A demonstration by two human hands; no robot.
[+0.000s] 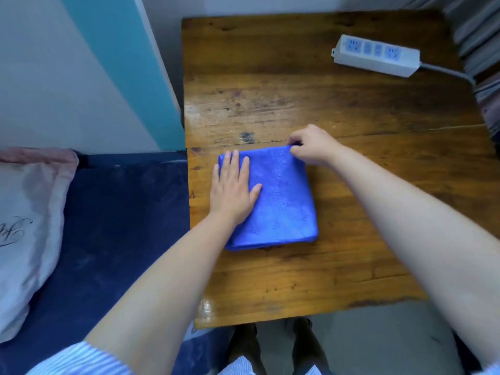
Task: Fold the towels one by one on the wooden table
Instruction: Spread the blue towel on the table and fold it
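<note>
Wooden bench (pixel 338 109) fills most of the view, with a bed (pixel 113 212) in dark blue cover along its left edge. Pale pillow (pixel 24 226) sits at the bed's far left. Blue towel (pixel 281 201) lies folded into a rough rectangle on the bench's near-left part, layered edges showing along its near side. White power strip (pixel 376 55) is at the bench's far right, well apart from the towel, cable running off right. Left hand (pixel 232 188): released, fingers straight, palm pressing flat on the towel's left half. Right hand (pixel 311 144): grip pinches the towel's far right corner, fingers curled round the edge.
</note>
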